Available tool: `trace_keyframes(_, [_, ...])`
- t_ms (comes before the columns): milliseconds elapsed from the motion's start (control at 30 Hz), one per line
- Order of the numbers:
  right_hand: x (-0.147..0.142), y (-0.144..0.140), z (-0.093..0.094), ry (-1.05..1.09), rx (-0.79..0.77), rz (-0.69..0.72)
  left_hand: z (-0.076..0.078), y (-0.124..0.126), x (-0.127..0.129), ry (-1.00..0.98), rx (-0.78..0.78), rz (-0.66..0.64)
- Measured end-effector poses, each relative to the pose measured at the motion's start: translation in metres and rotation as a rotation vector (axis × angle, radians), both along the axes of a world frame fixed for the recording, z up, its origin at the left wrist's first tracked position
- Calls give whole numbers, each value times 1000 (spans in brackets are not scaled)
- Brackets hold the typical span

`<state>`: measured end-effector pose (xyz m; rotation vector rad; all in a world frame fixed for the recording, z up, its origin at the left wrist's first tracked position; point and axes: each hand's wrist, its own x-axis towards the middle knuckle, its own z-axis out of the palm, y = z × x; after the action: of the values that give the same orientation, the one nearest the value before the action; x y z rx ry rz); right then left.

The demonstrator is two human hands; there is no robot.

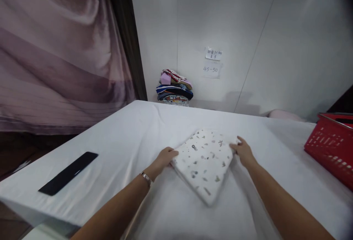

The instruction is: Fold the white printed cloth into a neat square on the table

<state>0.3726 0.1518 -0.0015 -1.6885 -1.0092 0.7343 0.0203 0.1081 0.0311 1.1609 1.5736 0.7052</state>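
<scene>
Between my two hands is a white folded cloth (205, 157) with small grey and brown printed figures, tilted so one corner points toward me. My left hand (165, 157) pinches its left corner, and a silvery bracelet (146, 177) circles that wrist. My right hand (243, 151) grips the cloth's right corner between thumb and fingers. Whether the cloth rests on the white-covered table (121, 159) or is slightly raised, I cannot tell.
A flat black object (68, 173) lies on the table's left side. At the right edge stands a red plastic basket (331, 144). Folded fabrics (175, 87) are stacked by the wall at the back. Pinkish drapery (55, 49) hangs at left, and paper notes (212, 67) are on the wall.
</scene>
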Motion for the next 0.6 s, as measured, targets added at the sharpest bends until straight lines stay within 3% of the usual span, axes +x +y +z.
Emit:
trace_keyframes(67, [17, 17, 12, -70, 53, -67, -3, -20, 26, -164, -102, -102])
trace_keyframes(133, [29, 26, 19, -220, -18, -56, -8, -39, 50, -201, -177, -211])
trace_keyframes(200, [32, 24, 20, -320, -75, -13, -15, -53, 65, -160, -137, -257])
trace_keyframes(300, [18, 5, 9, -428, -46, 74, -22, -60, 66, -120, -90, -291])
trace_keyframes(433, [-19, -26, -3, -640, 120, 305, -19, -45, 50, 44, 21, -311])
trace_keyframes(533, [-51, -31, 6, -632, 157, 402, -11, -21, 53, 241, 213, -253])
trace_keyframes(600, [-70, -21, 17, -568, 87, 407, -7, -5, 63, 274, 293, -222])
